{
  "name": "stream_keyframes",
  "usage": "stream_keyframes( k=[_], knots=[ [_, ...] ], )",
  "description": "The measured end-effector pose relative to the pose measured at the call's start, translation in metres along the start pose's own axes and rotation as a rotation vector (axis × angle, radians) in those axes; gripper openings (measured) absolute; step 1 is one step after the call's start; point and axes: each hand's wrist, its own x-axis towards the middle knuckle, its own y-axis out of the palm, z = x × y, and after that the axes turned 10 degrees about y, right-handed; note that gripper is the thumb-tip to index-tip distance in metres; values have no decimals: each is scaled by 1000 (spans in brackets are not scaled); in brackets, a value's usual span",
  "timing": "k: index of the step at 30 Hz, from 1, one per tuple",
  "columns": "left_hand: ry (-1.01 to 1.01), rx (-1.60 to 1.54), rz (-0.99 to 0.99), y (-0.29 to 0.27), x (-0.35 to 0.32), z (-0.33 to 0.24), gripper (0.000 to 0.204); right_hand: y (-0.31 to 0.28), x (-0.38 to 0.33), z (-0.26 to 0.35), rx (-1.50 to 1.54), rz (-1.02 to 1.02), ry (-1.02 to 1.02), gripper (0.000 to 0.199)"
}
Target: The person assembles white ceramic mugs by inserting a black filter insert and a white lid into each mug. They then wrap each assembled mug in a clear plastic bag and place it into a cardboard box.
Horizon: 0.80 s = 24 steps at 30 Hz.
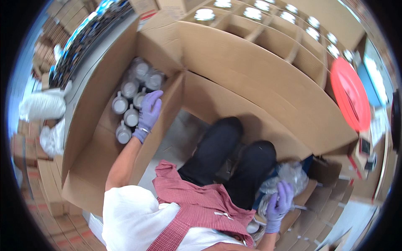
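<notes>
Head view: a long cardboard box point(99, 144) fills the left side, its long axis slanting from the near-left end up to the far-right end. Beyond its far-right side stands a divided carton point(274, 44) with shiny round items in its cells, and a round red plastic piece point(349, 96) tilts by that carton's right corner. Crumpled clear plastic point(293, 178) lies at the lower right. The purple-gloved right hand point(279, 203) is just beside this plastic, fingers raised and partly bent; whether it grips any of it cannot be told. The left hand point(150, 112), gloved alike, hangs over the box's right wall, fingers extended and parted, next to the cluster of mugs point(131, 118). These sit toward the box's far end, the nearest about midway along the left wall. They stand with their axes roughly upright, round flat ends up, several handles pointing to the far end. They look pale grey, and the farthest seem wrapped in clear film.
</notes>
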Motion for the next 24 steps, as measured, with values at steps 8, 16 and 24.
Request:
stream_keyframes(
  k=[8,16,24],
  knots=[
    [-940,556,24,-31,-106,235,70,57,57,73,-21,179,-76,37],
    [-905,908,-237,-50,-191,291,90,87,75,94,-144,366,-205,39],
    [-771,994,489,-67,-110,300,99,106,93,116,-54,434,-308,40]
  ],
)
